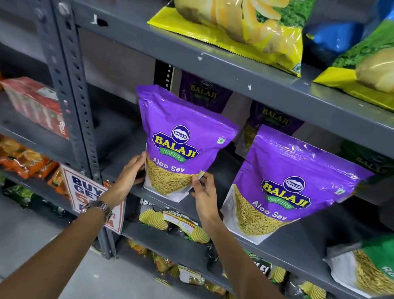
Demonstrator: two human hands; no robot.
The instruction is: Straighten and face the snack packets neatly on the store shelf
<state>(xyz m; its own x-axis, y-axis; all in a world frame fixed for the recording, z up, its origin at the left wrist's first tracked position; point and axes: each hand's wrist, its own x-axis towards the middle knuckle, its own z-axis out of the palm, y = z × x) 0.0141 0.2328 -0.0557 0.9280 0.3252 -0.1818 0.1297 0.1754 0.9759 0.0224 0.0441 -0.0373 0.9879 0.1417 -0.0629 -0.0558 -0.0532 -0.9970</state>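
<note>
The left hand [131,173], a watch [98,209] on its wrist, reaches up with its arm extended and its fingers flat against the left edge of a purple Aloo Sev packet [180,145]. The right hand [204,192] presses the packet's lower right corner, fingers [197,178] pinching the edge. The packet stands upright at the front lip of the grey shelf [212,180], label facing out. Just beside it on the right, a second purple packet [289,186] leans slightly.
</note>
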